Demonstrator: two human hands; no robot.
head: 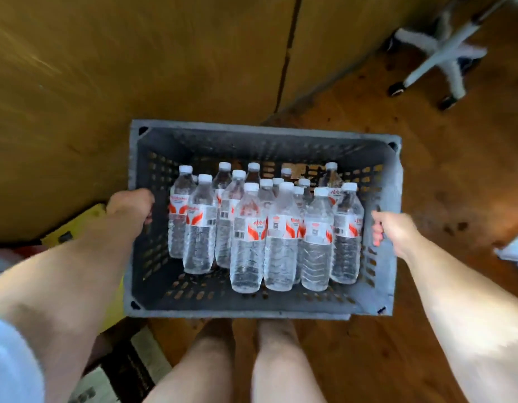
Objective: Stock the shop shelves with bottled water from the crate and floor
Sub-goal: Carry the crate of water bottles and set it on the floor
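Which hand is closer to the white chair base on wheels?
Right. The right hand holds the right wall of the crate, on the side of the chair base; the left hand holds the opposite wall, farther away.

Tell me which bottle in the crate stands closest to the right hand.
The rightmost bottle, beside the side of the crate that the right hand grips; every other bottle stands farther left.
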